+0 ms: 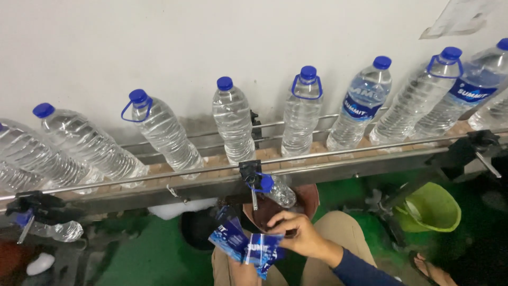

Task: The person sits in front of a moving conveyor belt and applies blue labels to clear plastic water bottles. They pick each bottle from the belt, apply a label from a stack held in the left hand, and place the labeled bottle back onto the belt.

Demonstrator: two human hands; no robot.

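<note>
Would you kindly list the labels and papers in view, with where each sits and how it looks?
Loose labels: blue and white sleeves, fanned in the right hand.
Label: blue and white band around one conveyor bottle.
Label: same band, bottle at far right.
Paper sheet: pale, on the wall, upper right.

Single head view, looking down over lap, facing conveyor (317, 164) close against wall.

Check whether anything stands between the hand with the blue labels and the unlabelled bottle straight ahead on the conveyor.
Yes. The right hand holds blue label sleeves below the conveyor. Between them and the unlabelled bottle run the front guide rail with its black clamp, and a small bottle hanging there.
</note>
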